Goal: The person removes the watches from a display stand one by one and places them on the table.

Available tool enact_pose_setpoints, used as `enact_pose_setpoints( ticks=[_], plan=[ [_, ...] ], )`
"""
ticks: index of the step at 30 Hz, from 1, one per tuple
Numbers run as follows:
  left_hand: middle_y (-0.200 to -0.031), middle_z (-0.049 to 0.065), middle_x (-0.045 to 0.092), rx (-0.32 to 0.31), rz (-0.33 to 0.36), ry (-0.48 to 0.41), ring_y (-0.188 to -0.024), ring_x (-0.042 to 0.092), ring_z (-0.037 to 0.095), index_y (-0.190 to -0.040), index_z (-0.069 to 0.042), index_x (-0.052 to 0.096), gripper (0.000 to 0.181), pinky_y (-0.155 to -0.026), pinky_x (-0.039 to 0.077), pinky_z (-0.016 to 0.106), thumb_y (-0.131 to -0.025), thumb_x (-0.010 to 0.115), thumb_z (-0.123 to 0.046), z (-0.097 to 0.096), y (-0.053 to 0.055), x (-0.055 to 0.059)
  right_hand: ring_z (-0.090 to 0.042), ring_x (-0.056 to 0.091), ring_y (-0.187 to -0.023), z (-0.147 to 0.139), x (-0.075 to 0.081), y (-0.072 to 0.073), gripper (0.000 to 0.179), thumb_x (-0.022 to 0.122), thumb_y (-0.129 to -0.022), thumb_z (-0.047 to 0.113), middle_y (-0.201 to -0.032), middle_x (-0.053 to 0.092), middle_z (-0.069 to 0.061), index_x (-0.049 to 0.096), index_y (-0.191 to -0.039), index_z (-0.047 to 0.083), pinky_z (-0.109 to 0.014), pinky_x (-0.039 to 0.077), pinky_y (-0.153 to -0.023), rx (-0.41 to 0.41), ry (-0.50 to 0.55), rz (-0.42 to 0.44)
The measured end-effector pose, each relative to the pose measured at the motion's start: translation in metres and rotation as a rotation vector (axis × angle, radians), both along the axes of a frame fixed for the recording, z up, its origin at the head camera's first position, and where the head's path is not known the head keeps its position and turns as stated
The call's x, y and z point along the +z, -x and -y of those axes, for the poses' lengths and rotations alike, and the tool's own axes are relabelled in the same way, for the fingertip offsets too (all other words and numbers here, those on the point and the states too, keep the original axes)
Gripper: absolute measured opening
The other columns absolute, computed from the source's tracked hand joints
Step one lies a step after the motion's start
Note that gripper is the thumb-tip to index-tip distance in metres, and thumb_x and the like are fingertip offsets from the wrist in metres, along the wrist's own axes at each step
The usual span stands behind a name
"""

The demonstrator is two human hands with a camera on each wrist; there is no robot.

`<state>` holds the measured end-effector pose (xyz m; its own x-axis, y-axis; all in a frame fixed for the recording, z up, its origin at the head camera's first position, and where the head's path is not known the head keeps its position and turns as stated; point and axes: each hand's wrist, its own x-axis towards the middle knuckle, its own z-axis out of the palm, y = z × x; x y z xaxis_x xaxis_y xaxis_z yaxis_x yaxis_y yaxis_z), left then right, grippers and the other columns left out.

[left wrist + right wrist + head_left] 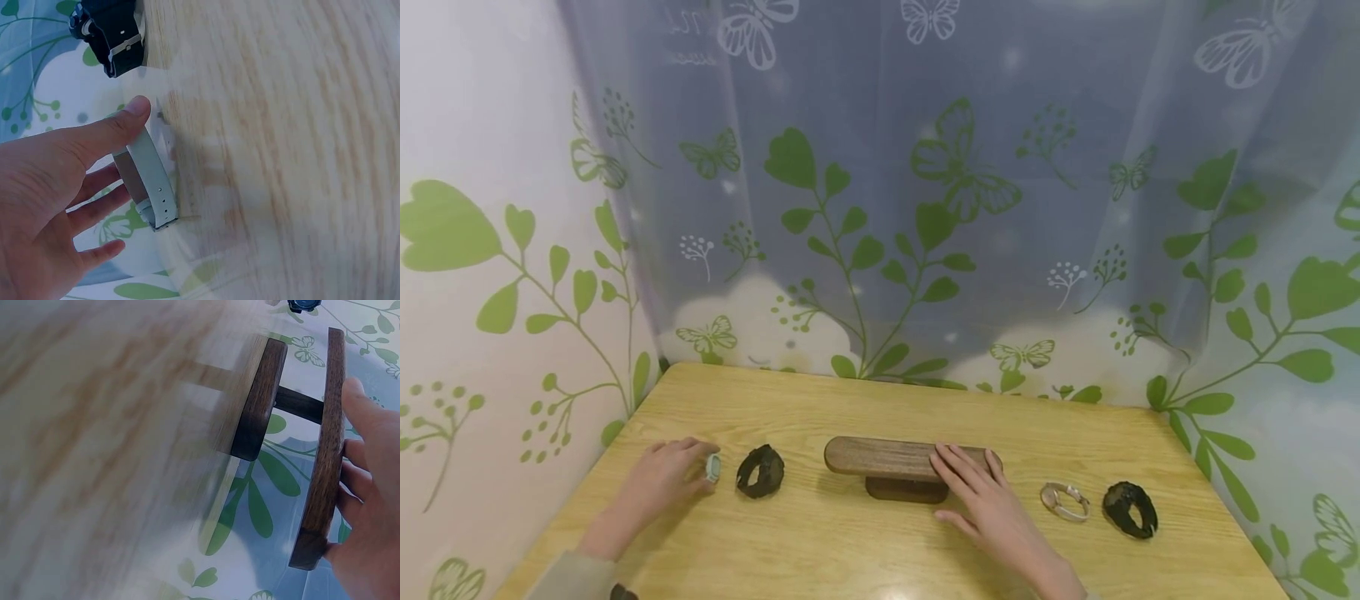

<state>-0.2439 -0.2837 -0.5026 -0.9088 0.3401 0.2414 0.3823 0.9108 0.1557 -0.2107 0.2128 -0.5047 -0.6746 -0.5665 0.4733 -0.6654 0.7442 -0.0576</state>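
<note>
My left hand point(658, 483) pinches a pale green watch point(712, 468) near the table's left side. In the left wrist view its buckled strap point(152, 178) hangs below the thumb, and the watch face is hidden by the hand. A dark wooden watch stand point(876, 456), a long rounded bar on a short post and base point(906, 490), stands mid-table. My right hand point(992, 504) rests on the right part of that bar, fingers laid out straight. No watch hangs on the bar.
A black watch point(761, 472) lies just right of the left hand. On the right are a slim light-strapped watch point(1065, 502) and another black watch point(1131, 509). Behind the wooden table point(775, 558) hangs a butterfly-and-leaf patterned curtain point(880, 250), also along both sides.
</note>
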Motion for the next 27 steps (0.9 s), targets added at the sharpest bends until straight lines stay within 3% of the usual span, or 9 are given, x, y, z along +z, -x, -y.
enact_pose_setpoints(
  ticks=[2,5,9,12,15,18,20,22,27],
  plan=[
    [-0.114,0.014,0.072,0.001,0.001,0.006,-0.102,0.069,0.036,-0.122,-0.007,0.069,0.056,-0.096,0.045,0.07,-0.075,0.087,-0.031,-0.001,-0.0004,-0.0006,-0.03,0.041,-0.145,0.0,0.0005,0.0001,0.078,0.077,-0.089,0.036,-0.16,0.041,-0.01,0.043,-0.155,0.011,-0.067,0.027,-0.116,0.0,-0.008,0.001],
    [-0.114,0.015,0.072,0.005,-0.003,0.012,-0.102,0.069,0.037,-0.122,-0.007,0.07,0.055,-0.094,0.046,0.07,-0.076,0.087,-0.031,-0.0021,-0.0014,-0.0011,-0.029,0.039,-0.146,-0.0003,0.0005,0.0,0.078,0.075,-0.09,0.037,-0.161,0.039,-0.008,0.042,-0.155,0.012,-0.069,0.031,-0.113,-0.005,-0.014,0.012],
    [-0.116,0.019,0.071,0.013,0.001,0.005,-0.103,0.067,0.042,-0.124,-0.006,0.069,0.056,-0.091,0.048,0.07,-0.078,0.086,-0.032,-0.0021,-0.0019,-0.0022,-0.027,0.037,-0.147,-0.0004,-0.0001,-0.0005,0.077,0.074,-0.091,0.039,-0.163,0.036,-0.004,0.04,-0.157,0.015,-0.053,0.009,-0.126,-0.021,-0.017,0.029],
    [-0.119,0.022,0.069,0.02,0.011,-0.005,-0.105,0.066,0.045,-0.128,-0.005,0.066,0.059,-0.089,0.048,0.071,-0.081,0.084,-0.035,-0.0018,-0.0017,-0.003,-0.029,0.038,-0.146,-0.0002,-0.0002,-0.0005,0.077,0.073,-0.091,0.039,-0.163,0.035,-0.004,0.04,-0.157,0.015,-0.043,-0.004,-0.125,-0.022,-0.017,0.028],
    [-0.12,0.023,0.069,0.022,0.007,-0.014,-0.105,0.066,0.046,-0.129,-0.004,0.065,0.059,-0.09,0.048,0.071,-0.083,0.082,-0.036,-0.0014,-0.0015,-0.0043,-0.031,0.04,-0.145,0.0003,0.0006,-0.0009,0.077,0.074,-0.091,0.038,-0.163,0.036,-0.004,0.04,-0.157,0.014,-0.053,0.009,-0.125,-0.022,-0.019,0.03],
    [-0.118,0.022,0.07,0.019,-0.013,-0.018,-0.104,0.067,0.045,-0.127,-0.004,0.066,0.055,-0.089,0.049,0.071,-0.083,0.082,-0.034,-0.0015,-0.0015,-0.0051,-0.032,0.04,-0.144,0.0003,0.0016,-0.0012,0.077,0.075,-0.09,0.038,-0.163,0.036,-0.004,0.041,-0.156,0.014,-0.066,0.026,-0.117,-0.022,-0.019,0.035],
    [-0.117,0.021,0.07,0.018,-0.024,-0.018,-0.103,0.067,0.045,-0.126,-0.004,0.067,0.053,-0.088,0.05,0.071,-0.084,0.082,-0.033,-0.0013,-0.0011,-0.0057,-0.032,0.041,-0.144,0.0003,0.0019,-0.001,0.078,0.076,-0.09,0.037,-0.163,0.036,-0.005,0.042,-0.156,0.013,-0.071,0.031,-0.111,-0.02,-0.017,0.035],
    [-0.117,0.021,0.071,0.02,-0.033,-0.018,-0.103,0.068,0.044,-0.125,-0.005,0.068,0.051,-0.088,0.05,0.07,-0.085,0.081,-0.033,-0.0011,-0.0012,-0.006,-0.032,0.041,-0.144,0.0004,0.0023,-0.0008,0.078,0.076,-0.089,0.037,-0.163,0.037,-0.006,0.043,-0.155,0.012,-0.072,0.032,-0.11,-0.016,-0.018,0.029],
    [-0.117,0.02,0.071,0.013,-0.062,-0.046,-0.103,0.068,0.044,-0.126,-0.004,0.067,0.049,-0.09,0.049,0.07,-0.087,0.08,-0.03,-0.0018,-0.002,-0.0033,-0.03,0.039,-0.146,0.0002,0.0027,-0.0015,0.077,0.075,-0.09,0.037,-0.162,0.038,-0.007,0.042,-0.155,0.012,-0.06,0.015,-0.124,-0.015,-0.014,0.044]
  ],
)
